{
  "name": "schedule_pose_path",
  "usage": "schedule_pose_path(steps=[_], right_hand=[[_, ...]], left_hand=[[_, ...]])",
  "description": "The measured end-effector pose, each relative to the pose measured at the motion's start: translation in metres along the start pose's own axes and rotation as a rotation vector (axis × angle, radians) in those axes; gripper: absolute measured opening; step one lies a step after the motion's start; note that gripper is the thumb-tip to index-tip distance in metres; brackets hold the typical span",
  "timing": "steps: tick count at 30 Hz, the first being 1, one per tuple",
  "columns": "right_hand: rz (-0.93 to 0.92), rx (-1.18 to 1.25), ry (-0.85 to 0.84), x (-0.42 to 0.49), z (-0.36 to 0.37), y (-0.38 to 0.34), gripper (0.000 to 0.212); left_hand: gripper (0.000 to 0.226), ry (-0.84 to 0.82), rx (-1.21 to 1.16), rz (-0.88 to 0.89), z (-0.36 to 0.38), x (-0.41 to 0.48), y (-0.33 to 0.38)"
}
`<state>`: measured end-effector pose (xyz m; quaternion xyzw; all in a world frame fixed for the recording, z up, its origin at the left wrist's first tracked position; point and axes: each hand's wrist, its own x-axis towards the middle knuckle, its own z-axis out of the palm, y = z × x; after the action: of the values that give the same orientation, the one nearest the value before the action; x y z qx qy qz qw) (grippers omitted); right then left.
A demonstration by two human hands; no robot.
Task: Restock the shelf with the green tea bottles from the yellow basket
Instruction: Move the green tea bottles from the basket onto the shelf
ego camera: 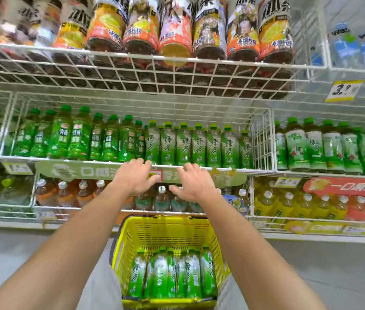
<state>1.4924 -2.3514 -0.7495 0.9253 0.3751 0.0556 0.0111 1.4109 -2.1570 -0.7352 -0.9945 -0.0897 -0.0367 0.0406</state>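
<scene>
Bottles of green tea point(170, 274) marked 绿茶 sit in the yellow basket point(129, 241) below both wrists. Left hand point(135, 176) and right hand point(189, 184) hover spread and empty, just under the matching shelf row point(199, 146).

The bare left forearm point(72, 238) and right forearm point(242, 242) stretch forward, converging; the left hand point(133, 178) is palm down, fingers loosely bent, gripping nothing; the right hand point(191, 185) hangs just beside it, not touching, likewise palm down, thumb toward its neighbour.
</scene>
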Motion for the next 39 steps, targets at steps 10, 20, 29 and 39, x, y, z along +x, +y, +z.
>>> schedule_pose_path(steps=[10,20,29,39], right_hand=[[0.052,0.072,-0.191,-0.040,0.095,0.001,0.070],[0.161,0.162,-0.485,-0.088,0.228,-0.009,0.070],[0.319,0.256,-0.611,-0.122,0.324,-0.001,0.077],[0.371,0.211,-0.536,-0.075,0.360,-0.002,0.055]], left_hand=[[0.063,-0.182,-0.070,0.018,0.102,-0.034,0.021],[0.067,-0.600,-0.195,-0.076,0.248,-0.080,0.050],[0.068,-0.780,-0.239,-0.128,0.337,-0.085,0.079],[0.038,-0.701,-0.634,-0.594,0.361,-0.040,0.094]])
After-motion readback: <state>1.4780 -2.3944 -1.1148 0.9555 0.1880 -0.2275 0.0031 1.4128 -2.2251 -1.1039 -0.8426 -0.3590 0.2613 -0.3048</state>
